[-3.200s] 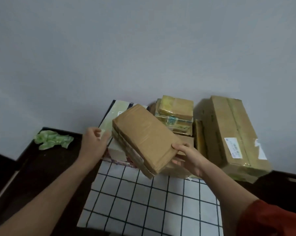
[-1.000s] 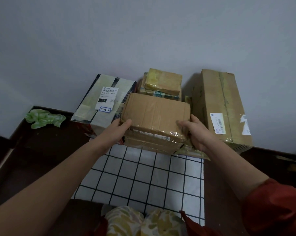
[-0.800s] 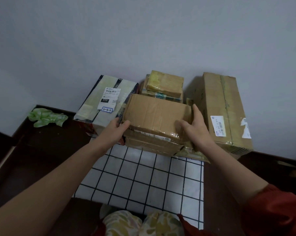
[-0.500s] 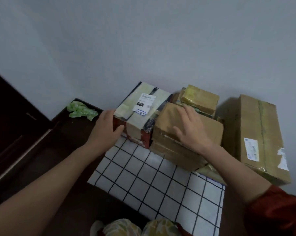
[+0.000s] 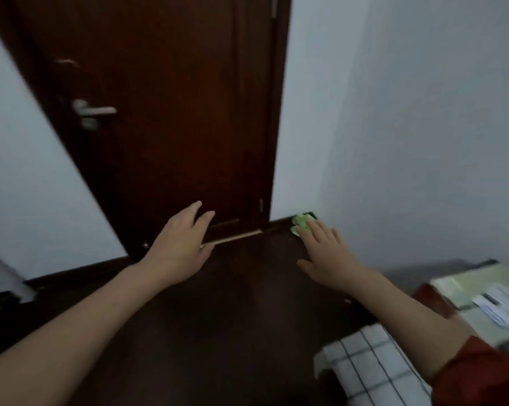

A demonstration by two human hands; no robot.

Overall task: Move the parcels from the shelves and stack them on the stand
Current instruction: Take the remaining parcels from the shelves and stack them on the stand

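With the left hand (image 5: 177,253) and right hand (image 5: 326,259) both empty, fingers (image 5: 193,213) spread wide in front of the door (image 5: 165,112), and a labelled parcel (image 5: 464,288) lying well right of the door, the next fetch probably goes best gripping opposite sides, kept level.

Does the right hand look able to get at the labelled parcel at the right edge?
Probably yes. The right hand is open and empty, and nothing lies between it and the labelled parcel beside its forearm; it would only have to draw back.
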